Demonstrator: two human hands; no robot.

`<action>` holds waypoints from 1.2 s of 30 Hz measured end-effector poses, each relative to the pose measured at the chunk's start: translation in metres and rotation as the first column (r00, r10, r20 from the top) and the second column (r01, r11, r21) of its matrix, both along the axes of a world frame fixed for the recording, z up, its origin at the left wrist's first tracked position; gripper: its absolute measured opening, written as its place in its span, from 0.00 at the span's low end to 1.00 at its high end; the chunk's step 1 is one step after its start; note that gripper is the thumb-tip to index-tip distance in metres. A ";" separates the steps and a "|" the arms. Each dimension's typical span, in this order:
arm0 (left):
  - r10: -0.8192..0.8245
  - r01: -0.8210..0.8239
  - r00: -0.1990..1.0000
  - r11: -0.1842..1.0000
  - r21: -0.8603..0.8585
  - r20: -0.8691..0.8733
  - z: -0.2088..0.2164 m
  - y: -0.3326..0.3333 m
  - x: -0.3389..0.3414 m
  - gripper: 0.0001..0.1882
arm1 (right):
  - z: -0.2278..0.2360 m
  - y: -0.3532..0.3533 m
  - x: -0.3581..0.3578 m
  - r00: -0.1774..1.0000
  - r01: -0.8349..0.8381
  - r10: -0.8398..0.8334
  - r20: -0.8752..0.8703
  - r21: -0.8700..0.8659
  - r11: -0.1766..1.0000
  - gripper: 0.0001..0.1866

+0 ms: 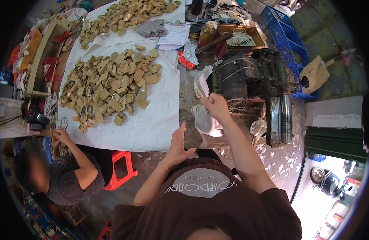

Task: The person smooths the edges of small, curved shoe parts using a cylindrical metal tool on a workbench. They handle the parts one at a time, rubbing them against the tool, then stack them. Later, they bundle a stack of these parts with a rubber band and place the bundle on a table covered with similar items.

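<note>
Workshop, head view: white cloth (166,100) across upper left bore two loose heaps of tan pieces (108,84), neither visibly sorted. Pale, glossy piece (207,122) lay near centre of frame, left of dark machine (234,80) and just below fingertips of our right hand (216,107), which were drawn together; whether they pinched it, we could not tell. Our left hand (176,150), fingers spread, held nothing. Pale bundle (201,84) above seemed still unfinished; finished share we could not judge. Another person (74,182) was at lower left.
</note>
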State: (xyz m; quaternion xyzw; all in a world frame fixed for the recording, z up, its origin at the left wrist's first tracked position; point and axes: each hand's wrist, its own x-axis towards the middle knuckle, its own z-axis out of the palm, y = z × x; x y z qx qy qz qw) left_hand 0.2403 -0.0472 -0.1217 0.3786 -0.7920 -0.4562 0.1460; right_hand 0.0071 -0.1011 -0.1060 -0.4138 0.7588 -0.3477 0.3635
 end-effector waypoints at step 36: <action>0.928 0.264 0.359 0.004 0.964 -0.102 -0.023 -0.065 0.024 0.25 | -0.039 0.039 0.012 0.339 0.264 -0.423 0.840 0.347 0.900 0.08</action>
